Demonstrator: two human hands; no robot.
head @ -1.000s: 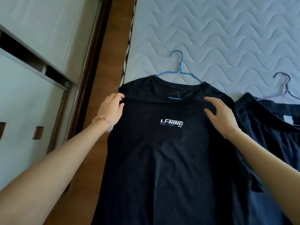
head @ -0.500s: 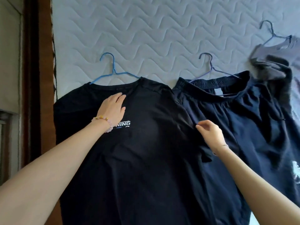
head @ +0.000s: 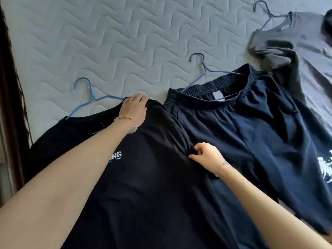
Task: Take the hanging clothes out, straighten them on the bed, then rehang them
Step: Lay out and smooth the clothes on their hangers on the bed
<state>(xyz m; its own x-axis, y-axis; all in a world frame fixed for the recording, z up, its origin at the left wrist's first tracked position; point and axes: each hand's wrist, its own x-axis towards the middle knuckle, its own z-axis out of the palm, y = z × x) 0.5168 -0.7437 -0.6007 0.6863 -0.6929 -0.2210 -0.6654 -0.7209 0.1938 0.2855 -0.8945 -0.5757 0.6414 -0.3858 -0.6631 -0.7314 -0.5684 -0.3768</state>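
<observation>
Pinching black T-shirt point(head: 152, 186) sleeve

Both bare forearms reach forward from the near edge. The left hand point(head: 135, 108) lies palm down toward 11 o'clock, fingers together and curled over at the tips, a pale bead bracelet with gold beads point(head: 127, 121) around the wrist. The right hand point(head: 206, 156) sits nearer, toward 1 o'clock, knuckles up, its grip a pinch with thumb and fingertips drawn together on dark cloth; a thin chain bracelet point(head: 222, 164) circles that wrist.
</observation>
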